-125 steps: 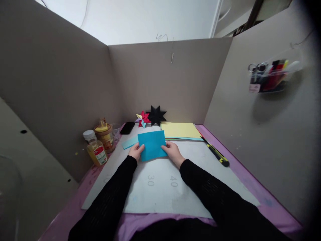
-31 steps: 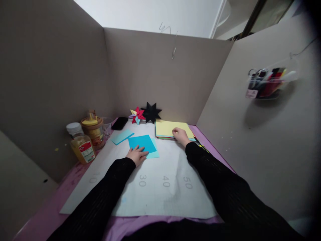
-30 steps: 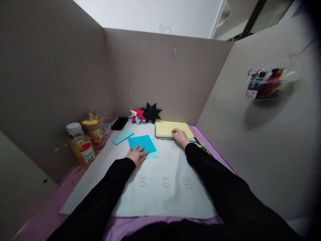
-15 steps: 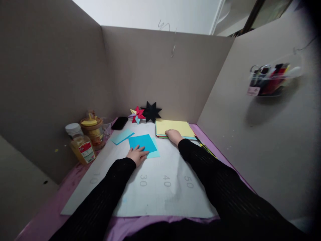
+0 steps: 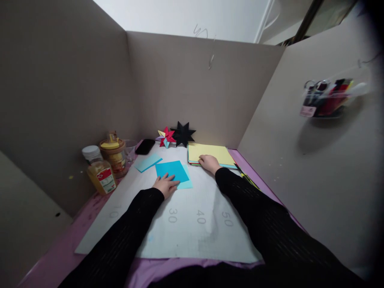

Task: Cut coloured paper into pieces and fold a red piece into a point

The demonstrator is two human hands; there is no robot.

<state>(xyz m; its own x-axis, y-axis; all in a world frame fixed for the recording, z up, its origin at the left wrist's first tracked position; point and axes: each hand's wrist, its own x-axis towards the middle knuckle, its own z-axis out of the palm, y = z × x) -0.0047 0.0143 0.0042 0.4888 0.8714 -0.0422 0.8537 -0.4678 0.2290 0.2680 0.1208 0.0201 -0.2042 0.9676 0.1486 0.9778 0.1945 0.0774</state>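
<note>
The left hand (image 5: 166,185) lies flat with its fingers spread over the near corner of a blue sheet (image 5: 171,168), which rests on a white mat (image 5: 192,240) left of the desk's middle; lighter blue paper (image 5: 186,185) shows past the sheet's right side. The right hand (image 5: 209,163) is at the near edge of a yellow-topped paper stack (image 5: 217,151) toward the desk's far right corner, its fingers bent; I cannot tell whether they grip a sheet. A pale blue piece (image 5: 148,162) lies just left of the blue sheet. Along the desk's far edge are a black phone (image 5: 145,147) and 2 stars, a multicoloured star (image 5: 167,137) and a black star (image 5: 184,135). A bottle (image 5: 102,175) and a lidded jar (image 5: 115,159) stand by the left edge.
</note>
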